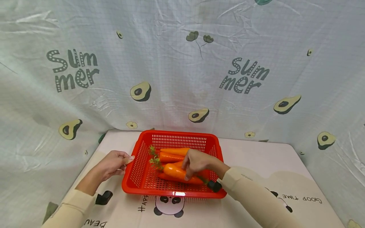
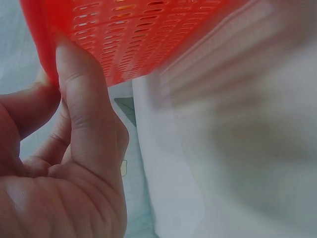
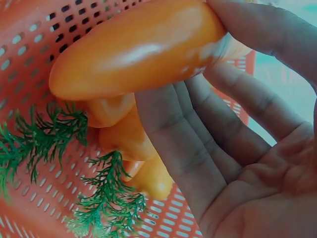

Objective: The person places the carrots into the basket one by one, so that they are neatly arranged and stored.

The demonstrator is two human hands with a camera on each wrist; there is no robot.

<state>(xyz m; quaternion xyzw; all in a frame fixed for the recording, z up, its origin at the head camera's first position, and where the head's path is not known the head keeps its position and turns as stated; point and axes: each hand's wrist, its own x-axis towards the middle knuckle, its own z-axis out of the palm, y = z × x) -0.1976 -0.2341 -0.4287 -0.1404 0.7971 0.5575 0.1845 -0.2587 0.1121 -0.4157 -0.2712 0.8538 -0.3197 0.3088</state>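
Observation:
In the head view, my left hand (image 1: 112, 164) pinches the left rim of a red plastic basket (image 1: 172, 192) between thumb and fingers. The left wrist view shows the thumb and fingers on either side of the basket's rim (image 2: 43, 44). My right hand (image 1: 196, 161) reaches into the basket and grips a smooth orange carrot (image 1: 173, 171). Close up in the right wrist view, the carrot (image 3: 133, 52) lies between thumb and fingers, its rounded end sticking out. Under and behind it lie several more orange carrots (image 1: 171, 157), some with green leafy tops (image 3: 106, 193).
The basket stands on a table with a pale printed cloth (image 1: 256, 158). A whitish curtain (image 1: 171, 63) with avocado prints hangs behind and at both sides. Black wrist cameras (image 1: 104, 198) sit at both wrists.

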